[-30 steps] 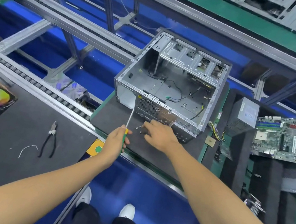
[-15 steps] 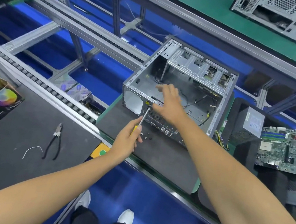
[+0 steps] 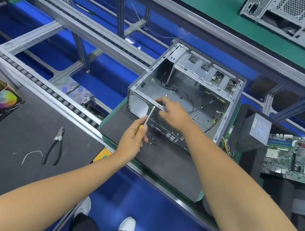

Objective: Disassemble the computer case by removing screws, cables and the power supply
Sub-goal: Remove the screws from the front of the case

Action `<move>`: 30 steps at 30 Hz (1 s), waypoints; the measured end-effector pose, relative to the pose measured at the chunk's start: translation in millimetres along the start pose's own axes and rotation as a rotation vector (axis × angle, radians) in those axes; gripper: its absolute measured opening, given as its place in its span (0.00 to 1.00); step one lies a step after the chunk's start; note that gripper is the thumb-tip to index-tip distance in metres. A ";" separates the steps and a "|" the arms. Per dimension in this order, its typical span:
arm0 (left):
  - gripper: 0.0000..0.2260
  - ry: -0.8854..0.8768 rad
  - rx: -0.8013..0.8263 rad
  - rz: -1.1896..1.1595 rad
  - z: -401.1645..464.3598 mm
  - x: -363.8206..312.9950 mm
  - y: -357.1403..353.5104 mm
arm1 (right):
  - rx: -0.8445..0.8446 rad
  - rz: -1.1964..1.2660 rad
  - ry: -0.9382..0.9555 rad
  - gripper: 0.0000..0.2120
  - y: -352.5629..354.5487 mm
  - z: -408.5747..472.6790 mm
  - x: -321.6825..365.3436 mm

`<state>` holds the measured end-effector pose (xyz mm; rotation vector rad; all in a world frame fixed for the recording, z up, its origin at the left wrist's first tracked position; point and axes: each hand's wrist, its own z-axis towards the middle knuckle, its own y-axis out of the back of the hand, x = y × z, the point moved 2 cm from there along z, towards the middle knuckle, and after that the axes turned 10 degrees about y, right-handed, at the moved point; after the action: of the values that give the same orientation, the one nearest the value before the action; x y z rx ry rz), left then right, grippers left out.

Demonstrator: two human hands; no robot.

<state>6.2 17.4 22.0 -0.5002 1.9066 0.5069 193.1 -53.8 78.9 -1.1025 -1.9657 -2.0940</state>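
Gripping a yellow-handled screwdriver (image 3: 147, 119), the left hand (image 3: 131, 139) sets its tip to the computer case (image 3: 186, 92) rim, where the right hand (image 3: 174, 113) pinches the edge. Loose screws (image 3: 152, 142) lie beside on the mat (image 3: 160, 162). The power supply (image 3: 257, 131) label is unreadable.

The open computer case (image 3: 185, 98) lies on a dark mat (image 3: 160, 162), loose black cables (image 3: 191, 99) trailing across its floor. The left hand (image 3: 131, 142) grips a yellow-handled screwdriver (image 3: 147, 118), whose tip meets the case's near top rail. The right hand (image 3: 173, 114) rests on that same rail, fingers curled over its edge just beside the tip. Small screws (image 3: 152, 142) lie on the mat just in front of the case. Right of the case stand a power supply (image 3: 253, 133) and a motherboard (image 3: 293, 158). Well left of the case, pliers (image 3: 56, 146) lie on the bench (image 3: 3, 152).
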 end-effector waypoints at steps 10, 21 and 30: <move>0.14 0.020 0.009 0.009 1.5 0.7 0.3 | -0.002 -0.039 -0.001 0.21 -1.7 1.2 0.8; 0.14 0.153 0.085 -0.075 5.4 -6.6 -3.1 | -0.005 -0.026 -0.024 0.22 -0.6 0.1 2.4; 0.16 -0.014 0.065 0.163 20.5 -23.9 8.4 | 0.003 -0.032 -0.035 0.22 -0.7 1.0 2.5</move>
<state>25.5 38.3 37.8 -0.2992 1.9536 0.5507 191.3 -51.7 79.6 -1.1225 -2.0151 -2.1011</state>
